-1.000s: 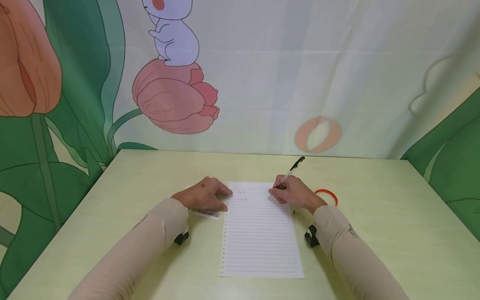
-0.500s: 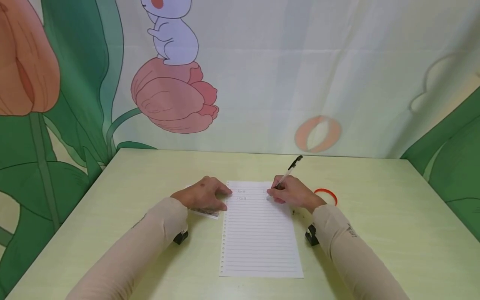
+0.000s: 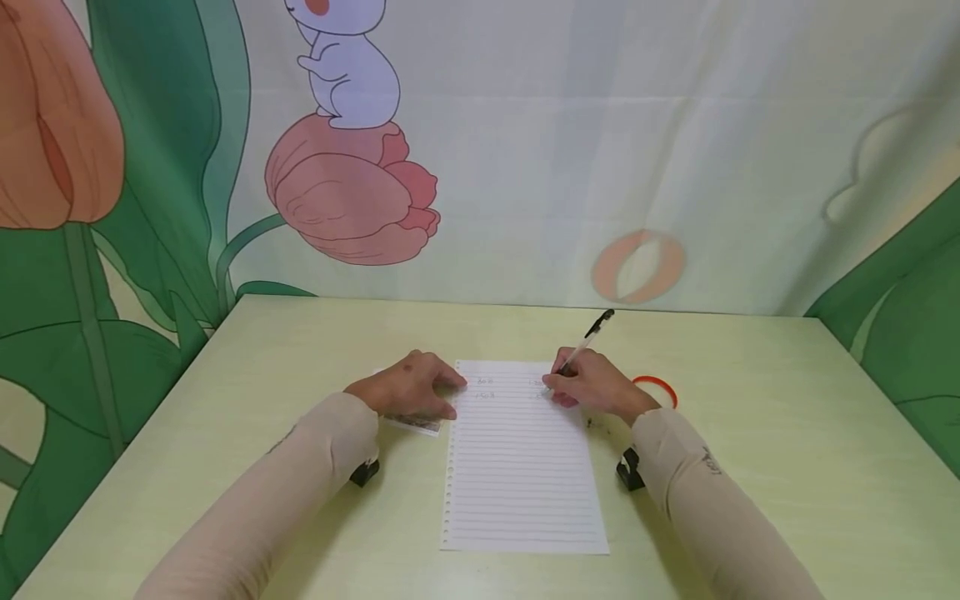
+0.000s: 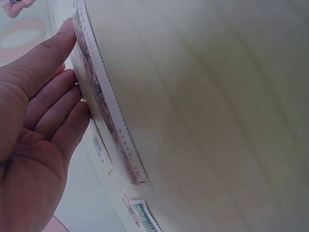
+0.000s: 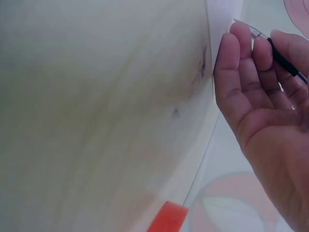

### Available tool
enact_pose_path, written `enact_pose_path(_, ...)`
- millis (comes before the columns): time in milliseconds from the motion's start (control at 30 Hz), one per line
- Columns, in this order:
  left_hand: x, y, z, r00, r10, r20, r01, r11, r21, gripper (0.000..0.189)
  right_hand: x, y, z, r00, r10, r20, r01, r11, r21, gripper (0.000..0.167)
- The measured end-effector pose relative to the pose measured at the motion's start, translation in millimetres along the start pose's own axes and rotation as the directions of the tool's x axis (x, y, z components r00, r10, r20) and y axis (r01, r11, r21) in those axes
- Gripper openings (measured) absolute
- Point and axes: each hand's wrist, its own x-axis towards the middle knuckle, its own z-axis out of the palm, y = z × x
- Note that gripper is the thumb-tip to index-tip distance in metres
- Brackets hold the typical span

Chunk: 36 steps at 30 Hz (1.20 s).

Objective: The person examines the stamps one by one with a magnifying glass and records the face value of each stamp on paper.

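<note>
A lined sheet of loose-leaf paper lies on the table, with small handwritten figures in two columns near its top. My right hand pinches a black-capped pen, its tip down at the right column; in the right wrist view the pen's black grip sits between thumb and fingers. My left hand rests at the sheet's punched left edge, fingers relaxed and thumb apart. Partly hidden under it is a picture stamp with perforated edges. The left wrist view shows smaller stamps beyond it.
A red ring lies right of the paper, behind my right wrist. Dark marks stain the tabletop beside the sheet. A printed curtain hangs along the table's far edge.
My right hand has moved slightly rightward with the pen, and more written marks show in the right column. My left hand and the paper stay in place.
</note>
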Motion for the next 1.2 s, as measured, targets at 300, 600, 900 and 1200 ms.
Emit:
enact_pose_path(300,-1.6,-1.1,-0.5,1.000,0.023,0.000,-0.023,1.000,-0.003,0.048,-2.7,0.3,0.4,1.000,-0.005,0.002,0.005,0.999,0.035,0.015)
enact_pose_path(600,-2.5,0.1,0.0,1.000,0.003,-0.005,-0.004,1.000,-0.015,0.047,-2.0,-0.8,1.2,1.000,-0.012,0.004,0.012,1.000,0.028,0.016)
enact_pose_path(900,-1.4,-0.6,0.8,1.000,0.009,-0.006,-0.009,1.000,-0.006,0.048,-2.2,1.3,1.5,1.000,-0.016,0.008,0.016,1.000,0.018,0.016)
enact_pose_path(1200,-1.6,-1.8,0.3,1.000,0.025,0.008,-0.025,1.000,0.003,0.047,-3.5,1.5,1.5,1.000,-0.011,0.006,0.011,1.000,0.002,0.016)
